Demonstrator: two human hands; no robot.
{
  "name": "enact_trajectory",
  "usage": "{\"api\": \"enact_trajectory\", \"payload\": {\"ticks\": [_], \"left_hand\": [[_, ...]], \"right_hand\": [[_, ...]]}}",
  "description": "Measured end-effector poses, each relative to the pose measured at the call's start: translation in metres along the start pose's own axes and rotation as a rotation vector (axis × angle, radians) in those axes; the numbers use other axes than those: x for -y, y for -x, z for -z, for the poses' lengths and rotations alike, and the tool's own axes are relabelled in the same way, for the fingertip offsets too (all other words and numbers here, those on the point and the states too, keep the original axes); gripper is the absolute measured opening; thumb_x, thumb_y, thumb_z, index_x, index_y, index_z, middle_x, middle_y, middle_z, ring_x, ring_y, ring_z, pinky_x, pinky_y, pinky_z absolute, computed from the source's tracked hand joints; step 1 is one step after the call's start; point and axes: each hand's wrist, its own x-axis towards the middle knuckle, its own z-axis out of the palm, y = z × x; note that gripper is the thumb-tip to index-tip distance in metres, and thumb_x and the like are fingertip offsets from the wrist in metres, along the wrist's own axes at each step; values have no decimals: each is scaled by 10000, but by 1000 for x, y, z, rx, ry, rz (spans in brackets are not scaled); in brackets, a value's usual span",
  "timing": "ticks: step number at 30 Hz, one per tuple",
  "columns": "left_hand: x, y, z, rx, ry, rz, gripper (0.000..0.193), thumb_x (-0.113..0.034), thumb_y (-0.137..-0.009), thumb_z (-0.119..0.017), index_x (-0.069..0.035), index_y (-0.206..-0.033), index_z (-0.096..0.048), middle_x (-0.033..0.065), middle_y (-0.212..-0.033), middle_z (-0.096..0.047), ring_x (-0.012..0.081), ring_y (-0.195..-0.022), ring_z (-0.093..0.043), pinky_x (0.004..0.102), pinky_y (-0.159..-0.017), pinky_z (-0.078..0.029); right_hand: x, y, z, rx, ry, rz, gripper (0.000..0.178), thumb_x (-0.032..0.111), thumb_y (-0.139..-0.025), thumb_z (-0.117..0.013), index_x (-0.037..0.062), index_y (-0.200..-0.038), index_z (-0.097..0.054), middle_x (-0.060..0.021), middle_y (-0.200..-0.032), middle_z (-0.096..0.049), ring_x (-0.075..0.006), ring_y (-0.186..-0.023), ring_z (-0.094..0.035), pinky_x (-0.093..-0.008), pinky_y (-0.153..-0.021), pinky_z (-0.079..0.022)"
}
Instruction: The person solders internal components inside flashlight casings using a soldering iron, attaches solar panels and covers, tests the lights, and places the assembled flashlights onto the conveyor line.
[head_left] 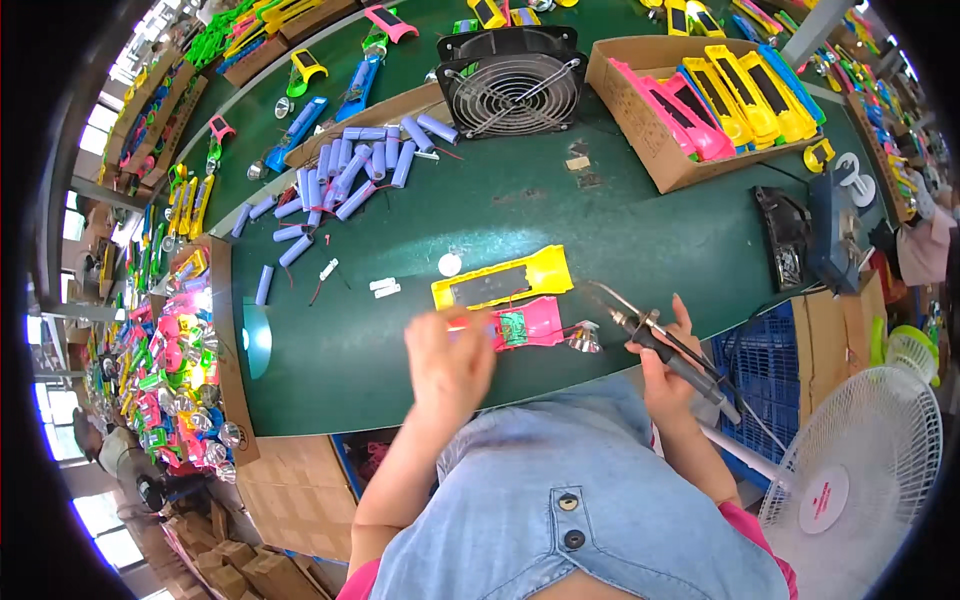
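My right hand [668, 365] is wrapped round a soldering iron [675, 362] with a dark handle, a bent metal tube and a cable. Its tip points left, above the table. In front of me lies a pink flashlight housing [543, 318] with a green circuit board [513, 328] in it. A silver reflector [583, 337] is at its right end. My left hand [450, 362] is closed over the housing's left end, somewhat blurred, and its fingers hide what they pinch. Just beyond lies a yellow housing [550, 268] with a dark panel.
Several lilac battery cells [345, 175] lie piled at the back left. White connectors [384, 288] and a white disc [450, 264] lie nearer. A black fan [512, 85] and a cardboard box [640, 130] of housings stand behind. At right are a blue device [835, 230] and a white fan [850, 480].
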Motion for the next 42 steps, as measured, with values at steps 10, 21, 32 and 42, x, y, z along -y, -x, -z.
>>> {"api": "enact_trajectory", "payload": {"ticks": [10, 21, 32, 42], "left_hand": [[53, -22, -2, 179, -43, 243, 202, -9, -685, -547, -69, -853, -640, 124, -884, -504, 302, -739, -554, 371, -650, -471], [58, 22, 0, 149, 242, -106, 461, -43, -631, -747, -66, -896, -371, 174, -1107, -497, 320, -964, -520, 396, -828, -424], [186, -268, 1, -257, 4, -27, 290, -96, -712, -669, -24, -847, -423, 161, -801, -481, 345, -759, -470, 417, -657, -392], [262, -356, -117, 442, -297, 210, 543, -443, -747, -606, 22, -1003, -492, 201, -859, -604, 334, -802, -610, 442, -712, -485]], "right_hand": [[-20, -5, 2, -125, 262, 64, 169, 50, -801, -565, 0, -960, -538, -44, -667, -644, -148, -647, -604, -474, -1018, -221], [-27, -19, 8, 12, 488, 21, 108, 50, -790, -563, 12, -886, -535, -61, -681, -639, -181, -611, -591, -493, -1000, -245], [-30, -15, 3, 5, 565, -29, 99, 125, -693, -646, 145, -788, -627, 33, -635, -591, -163, -579, -545, -422, -970, -289], [-23, -19, 3, 73, 570, -159, 123, 187, -775, -571, 80, -762, -632, -42, -677, -613, -216, -668, -589, -459, -976, -255]]}}
